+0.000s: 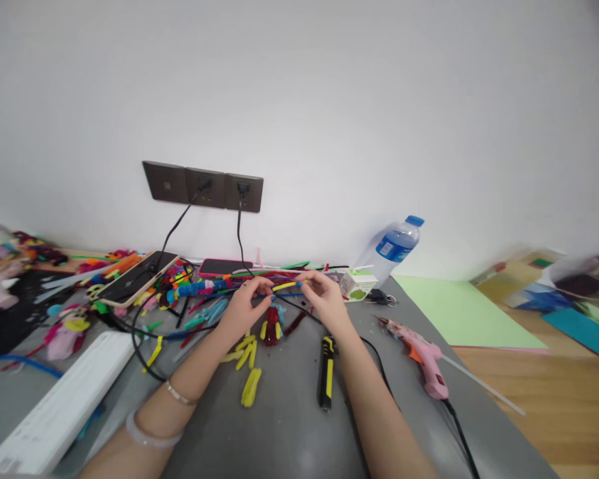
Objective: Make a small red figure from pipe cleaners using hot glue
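A short yellow pipe cleaner (285, 286) stretches between my two hands above the desk. My right hand (327, 303) pinches its right end. My left hand (247, 307) has thumb and fingertips closed at its left end; the exact contact is too small to make out. Just below the hands lies a dark red fuzzy figure (270, 327) with yellow parts at its sides. Several yellow pipe cleaner pieces (245, 351) are scattered to its left, and a folded yellow bundle (251, 388) lies nearer to me. A black and yellow utility knife (326, 372) rests beside my right forearm.
A pink glue gun (424, 359) with its cord lies at the right. Behind stand a water bottle (399, 243) and a small white box (358, 285). Phones (138, 279), cables and colourful pipe cleaners crowd the left, near a long white box (64, 406). Wall sockets (204, 187) hold two plugs.
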`<state>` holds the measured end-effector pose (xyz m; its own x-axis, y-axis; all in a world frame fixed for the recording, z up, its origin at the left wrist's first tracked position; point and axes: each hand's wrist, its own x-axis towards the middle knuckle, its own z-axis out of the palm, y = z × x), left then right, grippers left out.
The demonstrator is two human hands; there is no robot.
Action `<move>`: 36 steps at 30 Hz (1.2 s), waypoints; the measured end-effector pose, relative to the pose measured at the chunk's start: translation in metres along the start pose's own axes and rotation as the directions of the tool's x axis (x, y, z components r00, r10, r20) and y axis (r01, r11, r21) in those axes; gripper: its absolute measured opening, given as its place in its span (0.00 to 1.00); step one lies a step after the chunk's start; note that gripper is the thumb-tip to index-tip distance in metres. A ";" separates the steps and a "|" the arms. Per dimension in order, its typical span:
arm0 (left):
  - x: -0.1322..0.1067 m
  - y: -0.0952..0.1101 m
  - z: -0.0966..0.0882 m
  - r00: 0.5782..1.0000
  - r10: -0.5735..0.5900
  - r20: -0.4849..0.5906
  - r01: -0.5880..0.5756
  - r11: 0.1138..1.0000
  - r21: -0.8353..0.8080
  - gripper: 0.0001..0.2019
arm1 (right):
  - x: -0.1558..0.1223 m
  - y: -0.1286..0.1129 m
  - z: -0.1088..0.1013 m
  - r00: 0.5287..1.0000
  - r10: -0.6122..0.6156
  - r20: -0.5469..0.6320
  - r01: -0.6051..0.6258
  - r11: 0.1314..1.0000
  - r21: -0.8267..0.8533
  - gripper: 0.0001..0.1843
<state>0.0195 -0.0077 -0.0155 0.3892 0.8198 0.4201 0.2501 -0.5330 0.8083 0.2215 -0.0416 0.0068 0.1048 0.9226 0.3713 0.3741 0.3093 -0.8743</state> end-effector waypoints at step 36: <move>0.002 0.002 -0.004 0.986 0.147 -0.081 -0.147 0.989 0.008 0.04 | -0.002 0.015 0.024 0.998 0.043 -0.040 -0.026 0.935 0.354 0.09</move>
<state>0.0175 -0.0064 -0.0112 0.3484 0.7466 0.5667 0.1968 -0.6494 0.7346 0.2050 -0.0333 -0.0145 0.1574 0.9252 0.3453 0.0209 0.3465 -0.9378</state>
